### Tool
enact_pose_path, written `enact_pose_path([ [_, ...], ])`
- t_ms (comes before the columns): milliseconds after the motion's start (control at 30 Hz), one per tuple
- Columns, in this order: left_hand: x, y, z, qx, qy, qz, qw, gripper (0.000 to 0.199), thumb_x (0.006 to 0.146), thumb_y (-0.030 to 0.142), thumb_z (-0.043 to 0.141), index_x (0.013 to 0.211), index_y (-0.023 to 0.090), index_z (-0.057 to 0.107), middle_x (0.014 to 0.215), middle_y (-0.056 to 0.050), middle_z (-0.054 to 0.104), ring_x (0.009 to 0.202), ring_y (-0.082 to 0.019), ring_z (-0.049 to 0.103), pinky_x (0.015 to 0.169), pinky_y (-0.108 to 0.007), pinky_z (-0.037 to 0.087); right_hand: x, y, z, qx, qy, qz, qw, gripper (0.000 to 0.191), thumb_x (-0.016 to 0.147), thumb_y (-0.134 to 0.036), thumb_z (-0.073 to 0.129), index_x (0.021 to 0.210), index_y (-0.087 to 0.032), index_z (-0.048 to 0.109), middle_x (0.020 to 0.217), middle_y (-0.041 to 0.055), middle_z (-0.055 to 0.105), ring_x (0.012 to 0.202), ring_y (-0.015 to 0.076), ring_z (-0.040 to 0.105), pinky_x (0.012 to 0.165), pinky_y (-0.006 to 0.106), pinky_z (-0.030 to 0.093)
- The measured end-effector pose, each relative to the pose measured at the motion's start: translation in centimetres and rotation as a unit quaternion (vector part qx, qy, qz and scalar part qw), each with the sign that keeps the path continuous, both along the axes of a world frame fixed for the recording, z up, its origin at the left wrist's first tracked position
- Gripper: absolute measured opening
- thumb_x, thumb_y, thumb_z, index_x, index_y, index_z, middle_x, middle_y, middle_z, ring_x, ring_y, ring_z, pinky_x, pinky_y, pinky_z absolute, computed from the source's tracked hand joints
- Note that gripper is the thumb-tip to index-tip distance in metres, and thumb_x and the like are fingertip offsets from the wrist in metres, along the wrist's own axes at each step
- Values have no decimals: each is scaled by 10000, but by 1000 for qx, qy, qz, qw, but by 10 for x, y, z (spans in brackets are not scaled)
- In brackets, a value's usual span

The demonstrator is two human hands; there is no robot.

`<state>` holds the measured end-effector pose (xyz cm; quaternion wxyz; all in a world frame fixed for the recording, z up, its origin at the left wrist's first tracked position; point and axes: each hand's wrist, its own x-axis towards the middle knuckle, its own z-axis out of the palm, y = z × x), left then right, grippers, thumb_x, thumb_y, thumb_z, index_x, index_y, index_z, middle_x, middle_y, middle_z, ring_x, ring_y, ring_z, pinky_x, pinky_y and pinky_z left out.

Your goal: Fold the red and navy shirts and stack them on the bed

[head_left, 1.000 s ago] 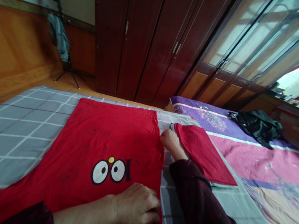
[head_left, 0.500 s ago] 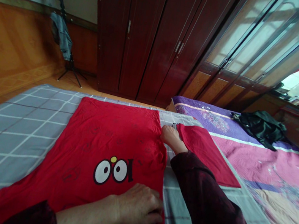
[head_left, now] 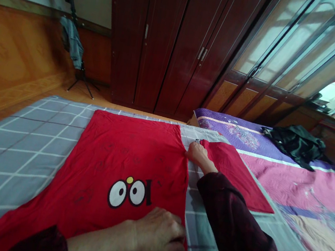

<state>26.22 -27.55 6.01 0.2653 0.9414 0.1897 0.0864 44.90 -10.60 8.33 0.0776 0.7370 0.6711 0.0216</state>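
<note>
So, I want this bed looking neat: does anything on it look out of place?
The black garment stands out: it lies crumpled on the purple quilt, while the red garment at the left hand and right hand lies nearly flat on the grey checked sheet.

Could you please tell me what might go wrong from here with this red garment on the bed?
The right hand seems to pinch the edge of the red printed garment, so a pull there could pucker or skew the cloth. The left hand sits at the lower edge, where fabric could bunch if it presses or drags. The right forearm's dark sleeve lies right beside the folded red cloth, and might knock it out of place.
</note>
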Motion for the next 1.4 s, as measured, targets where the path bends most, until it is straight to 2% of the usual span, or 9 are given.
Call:
enact_pose_path([
  [200,0,0,1,27,10,0,1000,155,847,299,600,742,185,605,816,-11,679,741,-172,653,535,-244,375,1,-12,-2,38,9,-2,999,309,861,-200,454,1074,-82,644,1033,183,666,944,254,639,739,295,449],
  [433,0,0,-1,7,11,4,1000,146,865,306,578,767,199,599,804,1,657,749,-162,638,586,-235,412,-7,-59,-14,51,21,86,995,242,867,-180,431,908,-158,668,931,112,662,834,206,636,651,251,402],
  [567,-3,10,-1,17,-5,139,990,83,896,229,516,869,207,591,877,-1,625,825,-149,612,716,-234,442,-4,-86,-10,71,43,108,991,237,884,-186,422,907,-171,657,935,89,647,831,180,619,639,233,381],
  [667,-8,22,-1,47,20,283,958,96,899,231,509,970,203,567,974,-30,599,934,-178,585,794,-269,444,-2,-107,-4,60,132,172,974,180,863,-200,489,898,-202,666,908,30,651,789,132,605,669,205,377],
  [733,-11,28,-2,55,50,316,946,149,888,310,544,983,196,561,989,-41,587,968,-202,571,814,-294,444,1,-118,-5,42,202,207,956,154,848,-217,531,889,-203,680,866,17,648,740,121,591,662,203,376],
  [1033,-7,18,9,98,33,254,962,66,892,211,534,937,182,573,960,-41,572,927,-197,536,828,-312,411,19,-123,-28,31,282,196,939,105,809,-225,611,735,-165,655,788,12,595,712,118,549,662,206,377],
  [1200,-7,-2,28,35,52,-11,998,280,810,459,646,885,199,574,920,-16,569,886,-196,535,782,-296,424,22,-123,-32,58,315,189,928,79,791,-200,625,725,-158,639,742,-6,581,661,103,518,630,201,364],
  [1300,-11,-11,28,45,110,-40,992,61,851,232,595,885,198,558,920,-13,568,905,-192,543,828,-305,424,22,-125,-31,63,318,190,927,76,777,-179,629,704,-160,633,719,-14,573,644,97,510,613,198,356],
  [1400,-16,-14,27,64,144,-27,987,171,839,51,483,892,198,552,931,-16,575,935,-191,551,888,-327,416,23,-125,-31,64,314,194,927,94,792,-190,616,706,-158,635,737,-6,583,654,98,514,625,199,362],
])
